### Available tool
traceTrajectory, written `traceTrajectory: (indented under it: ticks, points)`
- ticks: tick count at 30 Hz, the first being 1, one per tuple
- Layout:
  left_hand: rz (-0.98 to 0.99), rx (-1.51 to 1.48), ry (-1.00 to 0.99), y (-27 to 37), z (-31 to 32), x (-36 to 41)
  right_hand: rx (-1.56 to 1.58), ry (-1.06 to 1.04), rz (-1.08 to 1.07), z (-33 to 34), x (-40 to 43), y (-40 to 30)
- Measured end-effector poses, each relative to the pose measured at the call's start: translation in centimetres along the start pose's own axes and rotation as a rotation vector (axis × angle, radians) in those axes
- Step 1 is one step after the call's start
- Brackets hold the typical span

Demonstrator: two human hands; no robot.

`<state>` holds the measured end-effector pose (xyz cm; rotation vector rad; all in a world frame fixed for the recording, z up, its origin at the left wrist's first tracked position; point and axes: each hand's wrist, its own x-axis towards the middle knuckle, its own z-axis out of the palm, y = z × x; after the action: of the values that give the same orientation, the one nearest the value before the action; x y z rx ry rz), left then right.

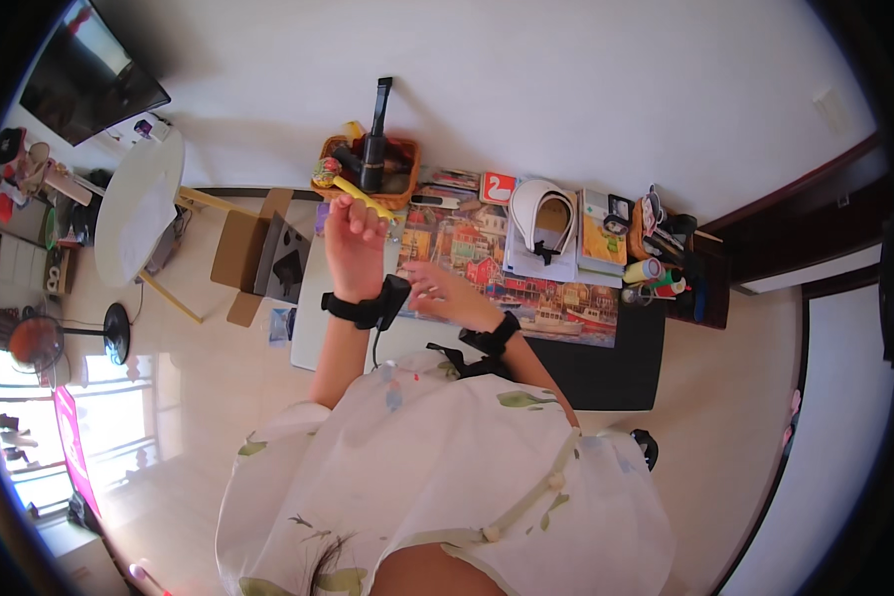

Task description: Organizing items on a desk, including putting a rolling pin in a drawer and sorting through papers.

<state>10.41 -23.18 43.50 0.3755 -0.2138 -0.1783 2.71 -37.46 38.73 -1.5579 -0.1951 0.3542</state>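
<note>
My left hand [356, 249] is raised over the left part of the table, fingers curled. Just beyond its fingertips runs the yellow handle [361, 197] of a stick with a patterned ball [326, 171] at its end. Whether the fingers touch the handle is unclear. To the right and lower, my right hand [447, 292] has its fingers apart with nothing visible in them. It hovers over a table mat [484, 242] printed with a harbour town. Black straps with small devices circle both wrists [369, 304] [495, 334].
A wicker basket [402, 200] with a black handheld device [373, 160] stands against the wall. Rightward are a white sun visor [523, 216], books [602, 246] and a filled organiser [644, 270]. An open cardboard box [238, 249], a round white table [138, 216] and a fan [117, 334] are left.
</note>
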Motion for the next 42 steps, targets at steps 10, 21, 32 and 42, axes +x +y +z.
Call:
traceTrajectory:
  ticks: [10,21,32,42]
  points:
    - [0.178,1.099,-0.103,-1.3,2.0,1.8,0.267,-0.129,0.110,2.2,0.9,-0.9]
    - [0.663,1.771,-0.751,-4.0,4.8,5.3,0.265,-0.041,0.053,2.1,0.9,0.0]
    - [-0.318,0.750,-0.206,-5.5,2.1,6.1,0.300,-0.021,0.059,1.8,0.5,0.8]
    - [-0.071,1.045,-0.306,-4.8,0.6,5.0,0.210,-0.032,0.063,2.3,0.5,2.0]
